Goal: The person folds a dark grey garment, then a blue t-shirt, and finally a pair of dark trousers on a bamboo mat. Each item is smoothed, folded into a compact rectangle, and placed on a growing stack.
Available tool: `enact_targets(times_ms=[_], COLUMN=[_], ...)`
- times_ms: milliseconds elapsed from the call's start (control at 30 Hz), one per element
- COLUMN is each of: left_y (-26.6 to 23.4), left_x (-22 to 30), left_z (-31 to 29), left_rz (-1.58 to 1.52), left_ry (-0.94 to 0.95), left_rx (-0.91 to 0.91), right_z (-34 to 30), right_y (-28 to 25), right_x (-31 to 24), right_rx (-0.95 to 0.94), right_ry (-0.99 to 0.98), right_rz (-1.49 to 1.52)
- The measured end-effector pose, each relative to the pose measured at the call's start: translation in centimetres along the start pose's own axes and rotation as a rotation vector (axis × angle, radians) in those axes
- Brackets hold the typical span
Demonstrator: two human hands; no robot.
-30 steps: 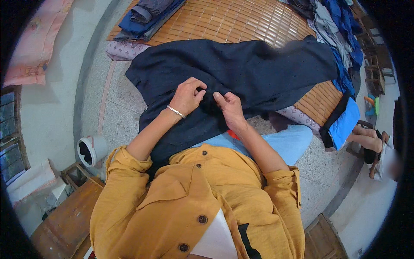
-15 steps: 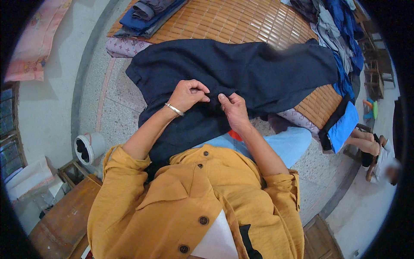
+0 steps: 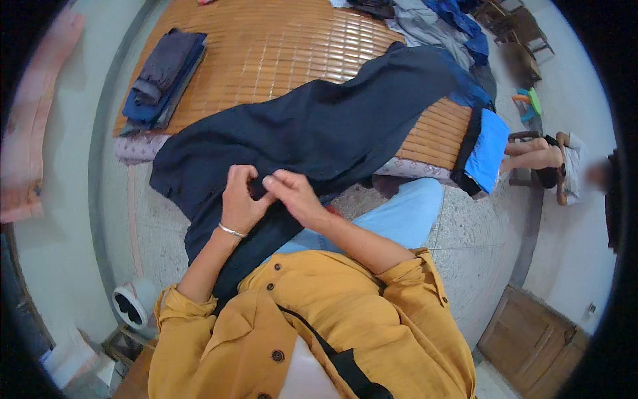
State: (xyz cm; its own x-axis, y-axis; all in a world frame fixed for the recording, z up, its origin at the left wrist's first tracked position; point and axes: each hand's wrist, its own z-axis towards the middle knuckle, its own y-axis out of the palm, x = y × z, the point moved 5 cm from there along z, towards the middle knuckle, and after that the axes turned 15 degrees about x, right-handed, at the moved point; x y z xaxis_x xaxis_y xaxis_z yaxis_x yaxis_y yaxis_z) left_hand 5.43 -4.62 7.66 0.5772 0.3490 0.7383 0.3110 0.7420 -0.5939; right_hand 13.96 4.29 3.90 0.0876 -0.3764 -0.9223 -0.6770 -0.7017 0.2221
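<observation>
A large dark navy garment [image 3: 299,126] lies spread across the near side of the bed and drapes down over my lap. My left hand [image 3: 240,199], with a silver bracelet at its wrist, is closed with curled fingers on the cloth. Close beside it, my right hand [image 3: 297,196] has thumb and fingers pinched together on the same garment. The fingertips of both hands nearly meet, and they hide the small bit of fabric between them.
A folded stack of dark and blue clothes [image 3: 163,80] sits on the bamboo mat [image 3: 259,46] at the left. Folded blue and black cloth [image 3: 485,149] rests at the right corner, loose clothes [image 3: 432,26] behind. A white bucket [image 3: 133,302] stands on the floor. Another person [image 3: 548,159] sits at the right.
The view has shifted, so more of the mat and the folded stack show. My hands have come closer together on the garment, the right one turning its fingers toward the left.
</observation>
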Motion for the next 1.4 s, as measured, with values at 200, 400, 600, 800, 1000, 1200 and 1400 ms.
enact_targets(times_ms=[200,400,600,800,1000,1200,1400], left_y=[-0.9,-4.4,-5.1,-5.4,-11.3,-18.3,-19.0], left_x=[-0.7,2.4,2.3,1.8,2.6,2.0,1.0], left_z=[1.8,3.8,3.7,3.2,3.5,1.7,0.9], left_rz=[-0.016,-0.041,-0.063,-0.208,-0.225,-0.349,-0.423], left_ry=[-0.072,0.027,0.067,-0.142,-0.231,-0.235,-0.281], left_rx=[-0.035,0.054,0.091,0.019,-0.022,0.349,0.367], right_z=[-0.3,0.8,0.9,5.0,5.3,7.7,12.6], right_y=[-0.2,-1.6,-2.4,-3.7,-7.6,-12.2,-19.2], right_x=[-1.8,-1.4,-5.9,-4.5,-5.9,-4.9,-6.4], right_rx=[-0.096,-0.13,-0.294,-0.245,-0.115,-0.194,0.152], right_ry=[-0.258,-0.625,-0.708,-0.28,-0.895,-0.749,-1.011], right_rz=[-0.158,-0.74,-0.786,-0.867,-0.987,-1.409,-1.712])
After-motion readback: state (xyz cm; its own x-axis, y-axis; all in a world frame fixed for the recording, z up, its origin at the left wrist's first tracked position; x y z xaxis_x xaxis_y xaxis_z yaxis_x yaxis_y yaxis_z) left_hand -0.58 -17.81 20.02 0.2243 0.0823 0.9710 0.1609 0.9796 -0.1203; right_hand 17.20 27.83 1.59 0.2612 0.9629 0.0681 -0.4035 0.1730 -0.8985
